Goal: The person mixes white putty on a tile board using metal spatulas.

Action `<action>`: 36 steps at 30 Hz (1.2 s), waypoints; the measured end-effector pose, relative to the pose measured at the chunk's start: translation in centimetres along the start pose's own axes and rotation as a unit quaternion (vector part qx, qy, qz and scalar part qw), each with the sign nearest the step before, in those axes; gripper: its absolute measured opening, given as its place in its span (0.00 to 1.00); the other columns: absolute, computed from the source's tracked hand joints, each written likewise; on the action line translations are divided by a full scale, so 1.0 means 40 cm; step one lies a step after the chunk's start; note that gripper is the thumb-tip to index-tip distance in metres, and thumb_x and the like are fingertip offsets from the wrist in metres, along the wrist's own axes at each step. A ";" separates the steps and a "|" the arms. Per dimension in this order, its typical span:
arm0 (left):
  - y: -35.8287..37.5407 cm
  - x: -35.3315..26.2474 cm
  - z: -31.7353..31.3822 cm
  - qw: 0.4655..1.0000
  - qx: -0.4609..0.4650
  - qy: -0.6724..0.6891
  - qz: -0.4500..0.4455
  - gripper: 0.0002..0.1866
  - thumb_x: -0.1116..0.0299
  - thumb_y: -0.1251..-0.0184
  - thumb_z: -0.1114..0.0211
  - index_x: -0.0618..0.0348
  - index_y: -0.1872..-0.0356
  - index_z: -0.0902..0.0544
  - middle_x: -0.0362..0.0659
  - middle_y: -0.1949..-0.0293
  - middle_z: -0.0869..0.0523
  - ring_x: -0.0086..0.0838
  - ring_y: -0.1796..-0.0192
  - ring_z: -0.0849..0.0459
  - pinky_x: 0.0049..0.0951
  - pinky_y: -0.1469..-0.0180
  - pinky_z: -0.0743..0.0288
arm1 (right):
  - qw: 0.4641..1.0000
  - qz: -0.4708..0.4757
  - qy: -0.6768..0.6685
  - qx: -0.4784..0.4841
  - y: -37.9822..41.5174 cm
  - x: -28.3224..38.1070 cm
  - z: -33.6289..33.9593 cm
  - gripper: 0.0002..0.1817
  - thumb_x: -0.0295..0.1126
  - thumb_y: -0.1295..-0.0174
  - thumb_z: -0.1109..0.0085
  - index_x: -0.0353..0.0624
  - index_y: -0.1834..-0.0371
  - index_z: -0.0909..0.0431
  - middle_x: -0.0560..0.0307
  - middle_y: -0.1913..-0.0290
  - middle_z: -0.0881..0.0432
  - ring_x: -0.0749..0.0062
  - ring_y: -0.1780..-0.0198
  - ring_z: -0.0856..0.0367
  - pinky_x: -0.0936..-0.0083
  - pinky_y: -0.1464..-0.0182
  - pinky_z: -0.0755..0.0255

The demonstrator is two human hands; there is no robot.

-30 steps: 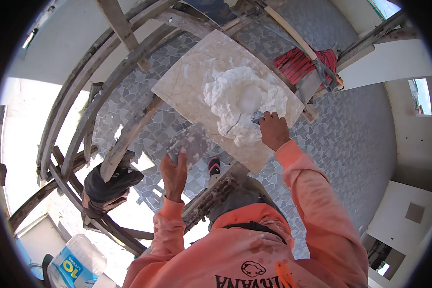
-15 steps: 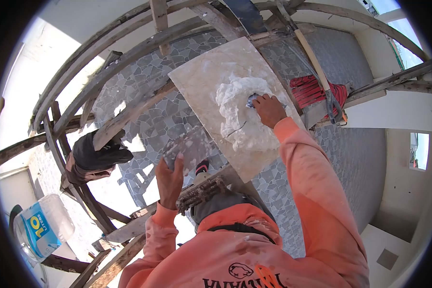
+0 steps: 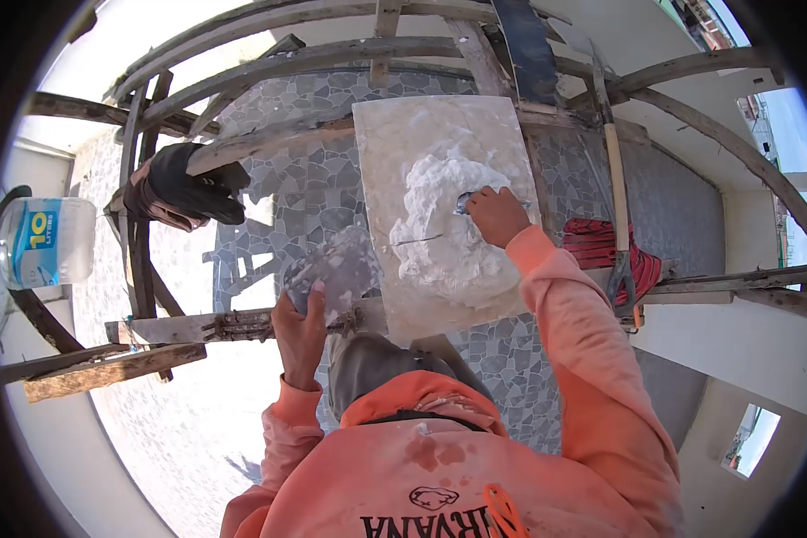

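Note:
My left hand is closed on the near edge of a flat grey plate spattered with white, thumb on top. The plate is held left of a pale board. A mound of wet white plaster lies on that board. Over the mound's right side, my right hand grips a small scraper; only a bit of its bluish metal shows, and the rest is hidden by fingers and plaster. A thin dark line crosses the plaster to the left of this hand.
Wooden scaffold beams surround the board. A dark cloth bundle hangs at left, near a clear 10-liter container. On the right are a wooden-handled tool and red cloth. Stone-patterned floor lies below.
The view has turned, so the board now looks more upright in it. My right hand stays at the plaster with the scraper, and my left hand still holds the plate.

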State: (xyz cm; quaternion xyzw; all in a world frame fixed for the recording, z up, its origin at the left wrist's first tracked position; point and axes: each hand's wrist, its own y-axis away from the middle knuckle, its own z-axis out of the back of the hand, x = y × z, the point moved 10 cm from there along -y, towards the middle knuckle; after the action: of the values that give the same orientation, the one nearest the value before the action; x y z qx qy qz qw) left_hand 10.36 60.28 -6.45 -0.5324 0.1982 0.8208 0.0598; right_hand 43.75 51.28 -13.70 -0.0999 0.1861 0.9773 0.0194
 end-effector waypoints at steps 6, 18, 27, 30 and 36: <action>0.121 -0.008 -0.035 0.999 -0.013 0.051 0.005 0.14 0.64 0.30 0.35 0.68 0.58 0.16 0.40 0.71 0.15 0.20 0.69 0.23 0.26 0.64 0.28 | 0.993 0.073 0.031 0.089 -0.001 0.045 -0.061 0.12 0.30 0.43 0.39 0.49 0.55 0.17 0.62 0.51 0.17 0.66 0.43 0.22 0.62 0.49 0.28; 0.118 -0.013 0.072 0.993 -0.060 0.094 -0.039 0.14 0.64 0.29 0.35 0.68 0.54 0.17 0.42 0.66 0.13 0.21 0.65 0.21 0.26 0.60 0.26 | 0.992 -0.042 -0.062 0.100 -0.033 -0.094 0.044 0.26 0.24 0.48 0.39 0.51 0.41 0.19 0.54 0.49 0.16 0.55 0.42 0.20 0.57 0.45 0.22; 0.069 -0.018 0.086 0.997 -0.037 0.063 -0.018 0.14 0.64 0.29 0.35 0.69 0.56 0.17 0.42 0.68 0.13 0.20 0.66 0.21 0.26 0.61 0.26 | 0.992 -0.005 -0.051 0.117 -0.024 -0.017 -0.055 0.26 0.24 0.49 0.38 0.50 0.43 0.19 0.56 0.48 0.17 0.58 0.42 0.21 0.55 0.46 0.24; 0.062 -0.023 0.078 0.996 -0.033 0.083 -0.025 0.15 0.64 0.29 0.35 0.69 0.55 0.17 0.42 0.67 0.13 0.20 0.65 0.21 0.26 0.60 0.26 | 0.995 0.000 -0.036 0.092 -0.001 0.004 -0.042 0.24 0.24 0.49 0.37 0.50 0.45 0.20 0.60 0.48 0.17 0.60 0.43 0.21 0.56 0.48 0.25; 0.053 -0.011 0.059 0.996 -0.020 0.090 -0.016 0.15 0.64 0.28 0.36 0.69 0.53 0.17 0.43 0.65 0.11 0.21 0.63 0.19 0.26 0.59 0.25 | 0.999 -0.004 -0.020 0.028 -0.022 -0.034 0.108 0.20 0.25 0.46 0.37 0.51 0.48 0.19 0.61 0.49 0.17 0.63 0.42 0.22 0.57 0.47 0.27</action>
State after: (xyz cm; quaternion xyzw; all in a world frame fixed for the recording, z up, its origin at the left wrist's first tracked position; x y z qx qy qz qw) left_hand 7.90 59.33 -4.66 -0.6078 0.1779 0.7726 0.0439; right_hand 44.34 53.68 -9.79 -0.0804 0.2127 0.9733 0.0299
